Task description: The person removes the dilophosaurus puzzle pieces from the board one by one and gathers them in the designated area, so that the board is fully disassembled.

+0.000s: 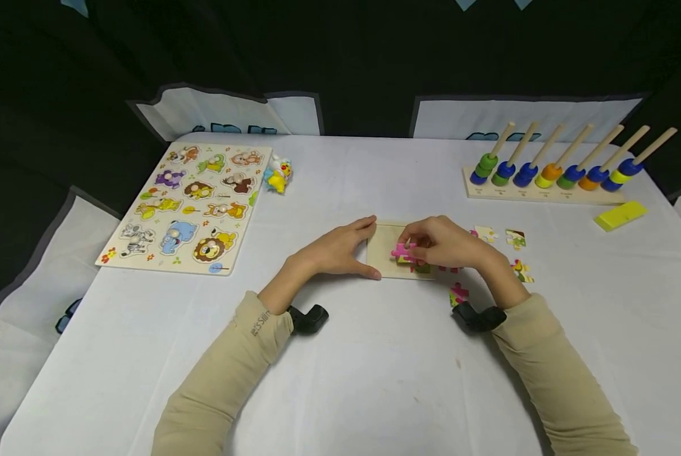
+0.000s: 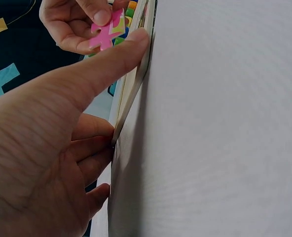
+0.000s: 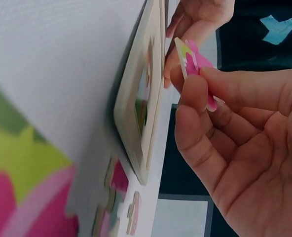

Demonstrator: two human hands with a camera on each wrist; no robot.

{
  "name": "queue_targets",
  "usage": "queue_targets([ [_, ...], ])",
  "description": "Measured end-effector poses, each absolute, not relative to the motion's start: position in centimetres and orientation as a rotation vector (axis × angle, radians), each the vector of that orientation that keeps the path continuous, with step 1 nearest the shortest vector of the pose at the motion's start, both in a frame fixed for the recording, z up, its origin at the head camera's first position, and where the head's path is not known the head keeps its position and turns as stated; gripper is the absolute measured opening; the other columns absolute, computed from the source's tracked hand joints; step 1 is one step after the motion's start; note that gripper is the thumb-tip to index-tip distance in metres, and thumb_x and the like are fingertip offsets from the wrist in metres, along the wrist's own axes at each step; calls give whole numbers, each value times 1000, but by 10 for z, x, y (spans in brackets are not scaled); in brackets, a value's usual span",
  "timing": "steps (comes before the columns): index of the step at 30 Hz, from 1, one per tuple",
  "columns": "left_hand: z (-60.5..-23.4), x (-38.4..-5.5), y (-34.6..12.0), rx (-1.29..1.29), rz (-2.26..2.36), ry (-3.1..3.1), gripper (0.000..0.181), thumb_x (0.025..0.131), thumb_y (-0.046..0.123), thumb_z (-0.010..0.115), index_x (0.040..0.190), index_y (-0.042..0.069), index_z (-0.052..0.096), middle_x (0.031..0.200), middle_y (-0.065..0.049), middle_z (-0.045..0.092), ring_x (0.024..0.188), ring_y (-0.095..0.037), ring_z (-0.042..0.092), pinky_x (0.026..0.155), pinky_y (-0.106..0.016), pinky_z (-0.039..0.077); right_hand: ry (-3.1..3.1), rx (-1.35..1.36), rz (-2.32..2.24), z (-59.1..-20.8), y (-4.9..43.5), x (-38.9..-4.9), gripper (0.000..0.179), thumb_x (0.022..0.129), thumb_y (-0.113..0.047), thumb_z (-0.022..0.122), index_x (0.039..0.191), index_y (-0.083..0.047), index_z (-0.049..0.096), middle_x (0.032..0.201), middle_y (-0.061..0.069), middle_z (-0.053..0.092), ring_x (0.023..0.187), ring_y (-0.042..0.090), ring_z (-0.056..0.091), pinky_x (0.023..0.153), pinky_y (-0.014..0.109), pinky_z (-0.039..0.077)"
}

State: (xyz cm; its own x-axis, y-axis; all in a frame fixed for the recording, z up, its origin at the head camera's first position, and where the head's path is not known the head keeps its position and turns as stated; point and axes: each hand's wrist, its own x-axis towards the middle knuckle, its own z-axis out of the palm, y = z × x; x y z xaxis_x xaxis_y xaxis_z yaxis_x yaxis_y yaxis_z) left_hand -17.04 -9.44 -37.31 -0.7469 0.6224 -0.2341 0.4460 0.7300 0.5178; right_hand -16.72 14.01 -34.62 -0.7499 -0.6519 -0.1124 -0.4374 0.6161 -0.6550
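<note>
In the head view my left hand [image 1: 340,247] holds the left end of a shallow wooden puzzle tray [image 1: 379,250], thumb at the near corner and fingers by the far corner. My right hand [image 1: 445,242] pinches a pink jigsaw piece [image 1: 402,252] with a yellow-green corner above the tray. In the right wrist view this piece [image 3: 190,61] is tilted between thumb and fingertips, clear of the wood. Part of a picture [image 1: 421,268] shows in the tray under the right hand. Loose pieces, among them a pink one [image 1: 459,294], lie at the right, some partly hidden.
An animal peg board [image 1: 178,209] lies at the left, a small yellow-blue toy [image 1: 278,175] beside it. At the back right stands a bead rack [image 1: 545,192] with upright wooden pegs. In front of it lies a yellow block [image 1: 620,216]. White cloth covers the table [image 1: 374,380].
</note>
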Motion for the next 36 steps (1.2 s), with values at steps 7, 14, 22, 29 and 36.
queue_targets([
  [7,-372,-170,-94,811,613,2533,102,79,52,73,152,5,22,163,-4,12,149,-21,17,121,-36,20,2378,-801,-993,-339,150,-160,15,87,3,58,100,1,66,73,7,65,59,20,60,47,24,43],
  [14,-370,-171,-93,798,585,2530,102,79,52,73,153,6,22,163,-4,12,149,-22,17,121,-37,20,2351,-781,-1033,-329,156,-152,14,87,1,59,100,0,66,73,7,67,64,25,67,55,28,53],
  [22,-367,-170,-91,810,565,2530,100,79,50,74,152,3,24,162,-8,12,149,-25,18,121,-38,21,2398,-786,-996,-325,171,-143,16,86,2,62,101,0,67,77,6,68,67,23,69,63,26,56],
  [29,-367,-169,-90,800,578,2524,99,80,48,74,151,2,24,162,-9,13,149,-26,18,121,-38,21,2424,-702,-1002,-321,189,-134,18,84,3,65,101,1,67,80,6,69,67,18,67,58,25,53],
  [36,-368,-170,-90,799,569,2543,100,78,50,75,151,2,27,162,-8,15,148,-25,20,121,-38,21,2377,-643,-1016,-317,211,-131,16,82,-2,70,98,0,66,69,5,68,58,23,63,52,32,53],
])
